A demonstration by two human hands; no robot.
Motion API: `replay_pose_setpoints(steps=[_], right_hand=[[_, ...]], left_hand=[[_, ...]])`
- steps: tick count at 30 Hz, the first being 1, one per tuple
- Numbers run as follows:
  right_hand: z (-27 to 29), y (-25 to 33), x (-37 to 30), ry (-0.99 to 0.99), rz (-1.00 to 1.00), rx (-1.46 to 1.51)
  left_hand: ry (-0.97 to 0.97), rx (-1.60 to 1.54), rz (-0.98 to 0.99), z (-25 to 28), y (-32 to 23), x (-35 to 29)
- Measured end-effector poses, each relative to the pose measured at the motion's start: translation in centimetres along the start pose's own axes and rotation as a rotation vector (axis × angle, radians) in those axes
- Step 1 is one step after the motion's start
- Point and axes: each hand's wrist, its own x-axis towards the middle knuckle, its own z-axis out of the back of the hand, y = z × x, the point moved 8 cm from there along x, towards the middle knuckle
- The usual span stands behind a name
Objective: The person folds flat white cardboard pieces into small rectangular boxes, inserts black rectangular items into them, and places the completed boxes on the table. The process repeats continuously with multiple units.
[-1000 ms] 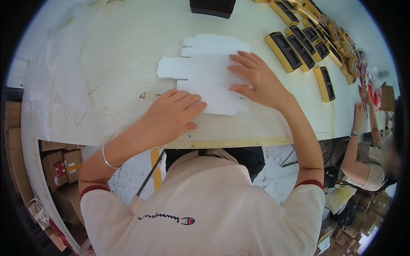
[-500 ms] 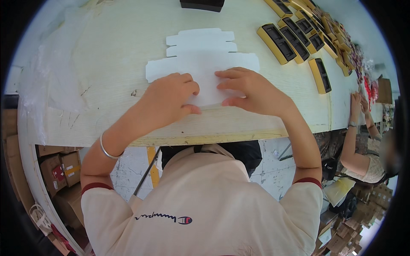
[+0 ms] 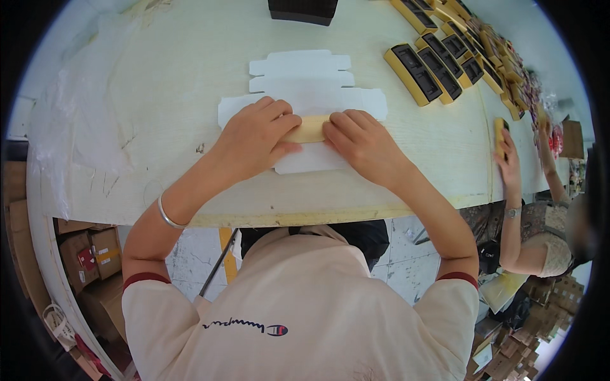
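Note:
A flat box blank (image 3: 298, 82), white on its upper side, lies on the table before me with its tabs spread. Across its near part a strip of panel (image 3: 309, 130) is bent up, and its yellow face shows between my hands. My left hand (image 3: 259, 133) grips the left end of this strip with curled fingers, the thumb low on the near side. On the right end, my right hand (image 3: 362, 141) is closed with bent fingers, its thumb mostly hidden. White card shows on the near side of the strip.
Several yellow boxes (image 3: 413, 73) with black inserts crowd the far right. A black block-like thing (image 3: 303, 11) stands at the far edge of view. Clear plastic sheeting (image 3: 82, 127) covers the left side. At right, a co-worker's hand (image 3: 510, 159) holds a yellow box.
Both my hands have closed on the blank, and a strip of it now stands folded up, yellow side showing. The co-worker has taken hold of the nearest yellow box and moved it right.

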Motion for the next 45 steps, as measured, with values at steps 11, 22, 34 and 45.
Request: replay_pose_setpoints(steps=[11, 22, 34, 45], right_hand=[[-2.2, -2.7, 2.6, 0.147, -0.148, 0.106], [1.7, -7.1, 3.2, 0.133, -0.781, 0.596], [10.7, 0.6, 0.3, -0.198, -0.013, -0.047], [3.4, -2.2, -0.3, -0.015, -0.027, 0.281]], left_hand=[[0.061, 0.034, 0.093, -0.9, 3.3, 2.2], [-0.282, -0.194, 0.263, 5.7, 0.7, 1.1], [0.164, -0.856, 0.722, 4.0, 4.9, 0.9], [0.125, 0.165, 0.148, 3.3, 1.5, 6.9]])
